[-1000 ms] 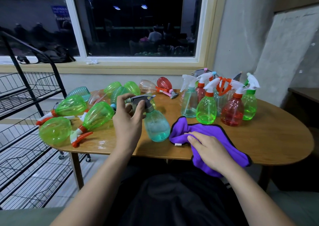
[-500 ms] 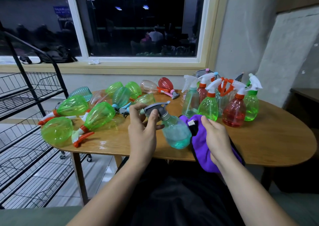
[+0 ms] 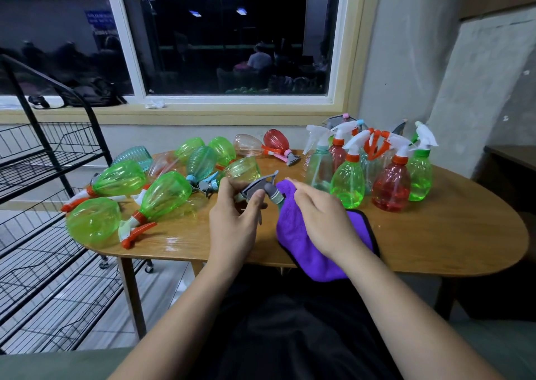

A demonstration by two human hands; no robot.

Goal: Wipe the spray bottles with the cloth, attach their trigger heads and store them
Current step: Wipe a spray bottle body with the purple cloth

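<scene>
Over the wooden table at mid-frame, the left hand pinched the grey trigger head, and its bottle ran from there toward lower right, nearly hidden under the purple cloth that the nearer right hand cupped around it.

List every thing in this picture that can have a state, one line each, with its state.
Left hand, grips the grey trigger head.
Right hand, holds the purple cloth round a bottle.
Held bottle, mostly covered by cloth, trigger head on.
Bottles at right, upright, trigger heads on.
Bottles at left, lying on their sides.
</scene>
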